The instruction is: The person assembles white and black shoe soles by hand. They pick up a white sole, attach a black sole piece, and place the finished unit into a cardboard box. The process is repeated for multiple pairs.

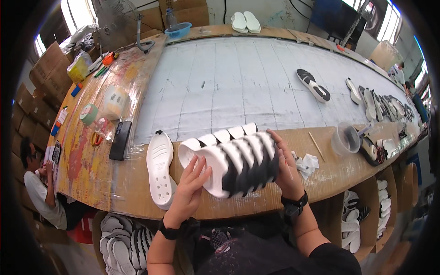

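Between my two hands is a stack of white-and-black shoe soles point(250, 160), several pressed together in a row on their sides above the near edge of the table. My left hand point(189, 185) presses against the left end, its fingers on the white inner face of the outermost sole. At the other end my right hand point(286, 167) grips the black-bottomed side, fingers over the top. A single white shoe sole point(160, 169) with round holes in its lower part lies on the table, left of my left hand.
On the left stand a black phone-like slab point(120, 140), a jar point(114, 101) and scissors point(96, 139). A clear plastic tub point(344, 139), crumpled tissue point(308, 165) and a thin stick point(316, 146) are right. More soles point(313, 85) line the far right; boxes of soles point(121, 247) stand below.
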Motion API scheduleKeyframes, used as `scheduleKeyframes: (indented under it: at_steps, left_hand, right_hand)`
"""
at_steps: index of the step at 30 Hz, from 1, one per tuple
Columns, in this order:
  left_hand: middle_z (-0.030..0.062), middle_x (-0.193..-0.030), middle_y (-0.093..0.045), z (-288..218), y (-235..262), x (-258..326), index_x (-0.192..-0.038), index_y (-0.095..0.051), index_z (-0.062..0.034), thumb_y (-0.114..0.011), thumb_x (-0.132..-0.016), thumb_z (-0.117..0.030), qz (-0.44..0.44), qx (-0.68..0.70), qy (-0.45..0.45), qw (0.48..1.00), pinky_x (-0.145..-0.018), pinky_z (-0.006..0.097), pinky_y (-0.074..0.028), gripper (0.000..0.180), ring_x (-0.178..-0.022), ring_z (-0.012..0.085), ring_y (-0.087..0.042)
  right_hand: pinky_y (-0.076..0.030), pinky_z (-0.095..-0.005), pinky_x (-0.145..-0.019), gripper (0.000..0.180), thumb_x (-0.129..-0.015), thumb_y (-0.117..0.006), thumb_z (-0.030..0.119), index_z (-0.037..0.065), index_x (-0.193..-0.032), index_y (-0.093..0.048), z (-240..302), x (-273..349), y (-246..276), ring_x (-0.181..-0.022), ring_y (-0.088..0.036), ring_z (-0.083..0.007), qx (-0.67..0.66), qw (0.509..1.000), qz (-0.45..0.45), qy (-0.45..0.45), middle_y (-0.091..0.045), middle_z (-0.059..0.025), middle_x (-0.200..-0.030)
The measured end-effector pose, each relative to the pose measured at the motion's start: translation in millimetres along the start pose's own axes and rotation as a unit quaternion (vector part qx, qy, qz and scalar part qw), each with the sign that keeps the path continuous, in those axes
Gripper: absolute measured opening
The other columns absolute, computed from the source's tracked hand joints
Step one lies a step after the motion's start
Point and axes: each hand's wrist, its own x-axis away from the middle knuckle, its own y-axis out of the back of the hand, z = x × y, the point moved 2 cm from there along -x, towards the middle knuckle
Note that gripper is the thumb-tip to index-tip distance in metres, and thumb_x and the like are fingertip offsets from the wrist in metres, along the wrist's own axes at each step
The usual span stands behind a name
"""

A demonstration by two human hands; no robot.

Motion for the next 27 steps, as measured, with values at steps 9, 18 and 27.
scheduleKeyframes:
  at_steps: [9,18,27]
  left_hand:
    - [0.0176,-0.137,-0.028,16.0,-39.4,59.6,-0.125,-0.039,0.0032,-0.04,-0.083,0.007,-0.038,0.276,0.164,0.946,-0.101,0.036,-0.027,0.042,-0.127,0.0246,-0.029]
    - [0.0121,-0.127,-0.028,25.1,-39.5,43.0,-0.136,-0.017,-0.0016,-0.057,-0.082,-0.035,-0.083,0.269,0.192,0.94,-0.089,0.032,-0.038,0.075,-0.116,0.0206,-0.036]
    - [0.0093,-0.126,-0.029,13.7,-36.7,38.7,-0.135,-0.021,-0.0039,-0.065,-0.074,-0.014,-0.058,0.334,0.196,0.92,-0.092,0.033,-0.036,0.076,-0.116,0.0203,-0.037]
  right_hand:
    - [-0.02,-0.0325,-0.104,0.054,-0.082,-0.057,0.009,-0.002,-0.128,-0.031,-46.2,41.2,1.2,-0.125,-0.03,-0.0213,0.04,0.998,-0.042,-0.036,-0.033,-0.0126,-0.133]
    - [-0.02,-0.0328,-0.104,0.075,-0.078,-0.062,0.012,-0.004,-0.135,-0.017,-54.7,41.3,8.2,-0.127,-0.026,-0.0244,0.076,0.981,-0.092,-0.155,-0.025,-0.0189,-0.138]
    - [-0.022,-0.0311,-0.102,0.087,-0.074,-0.068,0.021,-0.006,-0.135,-0.012,-37.6,43.5,2.8,-0.127,-0.027,-0.023,0.189,0.967,0.024,-0.168,-0.028,-0.0194,-0.137]
